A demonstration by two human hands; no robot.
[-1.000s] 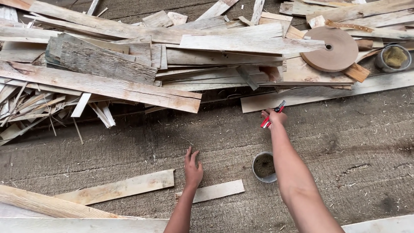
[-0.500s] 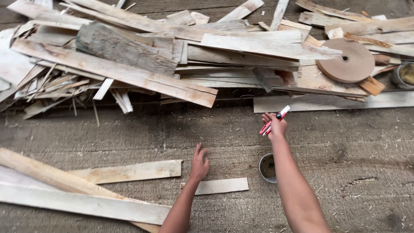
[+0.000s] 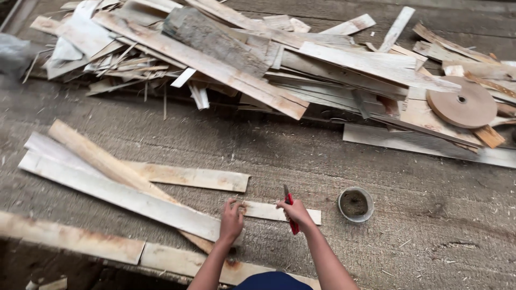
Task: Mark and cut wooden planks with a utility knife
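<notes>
On the floor, two hands (image 3: 232,219) (image 3: 295,212), one short board (image 3: 269,211), one red tool (image 3: 291,212).

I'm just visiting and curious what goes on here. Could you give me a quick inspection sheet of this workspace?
Surface: rough grey floor, strewn with sawdust and chips.
Job's things: short pale wood strip lying flat; red-handled tool.
Clutter: long boards lying crossed at left; small round tin holding dark matter, right of the strip; big heap of scrap planks behind; flat brown disc with a centre hole on the heap.
Grips: left hand rests on the strip's left end; right hand is closed around the red-handled tool, over the strip.
Cables: nothing seen.
Surroundings: grey blurred shape at far left, cannot tell what.
</notes>
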